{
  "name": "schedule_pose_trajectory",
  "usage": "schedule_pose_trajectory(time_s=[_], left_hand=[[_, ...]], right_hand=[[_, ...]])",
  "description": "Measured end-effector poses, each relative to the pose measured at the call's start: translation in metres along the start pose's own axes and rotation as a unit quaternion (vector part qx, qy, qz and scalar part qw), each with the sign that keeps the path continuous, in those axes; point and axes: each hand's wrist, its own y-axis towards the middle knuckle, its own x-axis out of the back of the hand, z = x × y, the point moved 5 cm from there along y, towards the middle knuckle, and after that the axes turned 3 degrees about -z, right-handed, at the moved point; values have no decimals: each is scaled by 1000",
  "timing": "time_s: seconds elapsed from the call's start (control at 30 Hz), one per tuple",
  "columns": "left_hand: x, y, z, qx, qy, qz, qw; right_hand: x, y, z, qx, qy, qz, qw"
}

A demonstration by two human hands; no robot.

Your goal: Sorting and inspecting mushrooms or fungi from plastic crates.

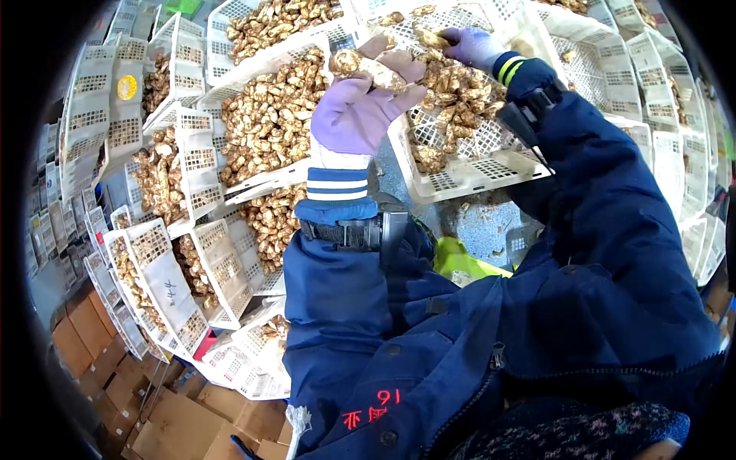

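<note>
My left hand [368, 98], in a purple knit glove with a stained palm, is turned palm up and holds a large knobbly brown-and-cream root or tuber [374, 70]. My right hand [474, 47], gloved in the same purple, grips a smaller tuber [430, 37] over a white perforated plastic crate [477, 181]. Loose tubers [460, 86] lie in a heap in that crate, with part of its lattice floor showing. Left of my left hand, another white crate [270, 175] is filled with similar small tubers [267, 115].
White crates with tubers [164, 178] stand stacked at the left, and more crates [615, 75] are at the right. Cardboard boxes [178, 428] lie at the lower left. A yellow-green object [466, 259] is on the blue floor [471, 224] before me.
</note>
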Motion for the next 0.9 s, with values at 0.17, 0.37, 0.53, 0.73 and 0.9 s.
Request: schedule_pose_trajectory(time_s=[0.17,0.37,0.53,0.73,0.9], left_hand=[[-29,-2,-2,21,34,-73,997],[-63,2,40,-5,325,-5,946],[-65,-3,62,171,220,-42,960],[-47,-5,42,-36,471,39,881],[-27,-9,-22,-52,155,-205,965]], right_hand=[[133,-73,103,260,89,-96,957],[155,-143,126,298,15,-198,934],[146,-148,114,210,249,-163,931],[145,-120,41,25,461,-97,882],[128,-111,-23,6,52,-135,989]])
